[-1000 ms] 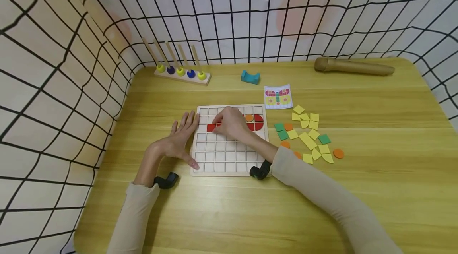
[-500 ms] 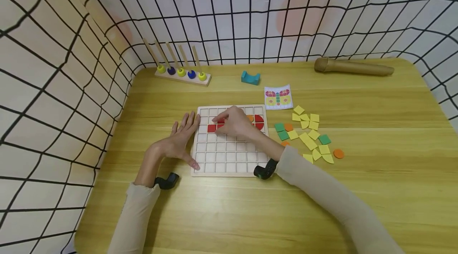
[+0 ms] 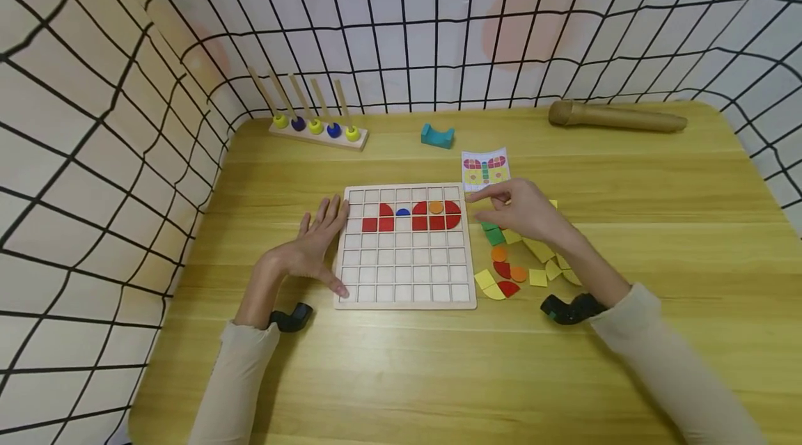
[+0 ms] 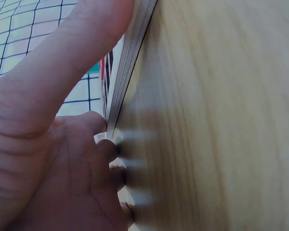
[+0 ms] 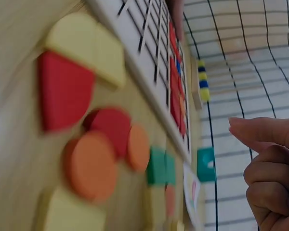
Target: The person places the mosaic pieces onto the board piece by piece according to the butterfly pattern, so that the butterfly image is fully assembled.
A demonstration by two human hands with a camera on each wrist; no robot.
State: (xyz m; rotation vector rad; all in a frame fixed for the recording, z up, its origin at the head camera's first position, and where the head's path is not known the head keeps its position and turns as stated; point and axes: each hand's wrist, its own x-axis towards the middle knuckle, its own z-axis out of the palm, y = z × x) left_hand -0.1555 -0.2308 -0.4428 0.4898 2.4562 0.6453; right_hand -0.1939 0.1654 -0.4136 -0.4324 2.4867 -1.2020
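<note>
In the head view, the right hand partly hides a long, flat yellow tile. The right wrist view blurs a thick orange disc and cuts off the hand. Left, the left hand covers most of the white, pale-rimmed gridded board.

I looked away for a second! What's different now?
The right hand moved rightward off the grid board, leaving a curved red piece lying there, and is now near the loose pieces. The left hand stayed at the board's left edge.
</note>
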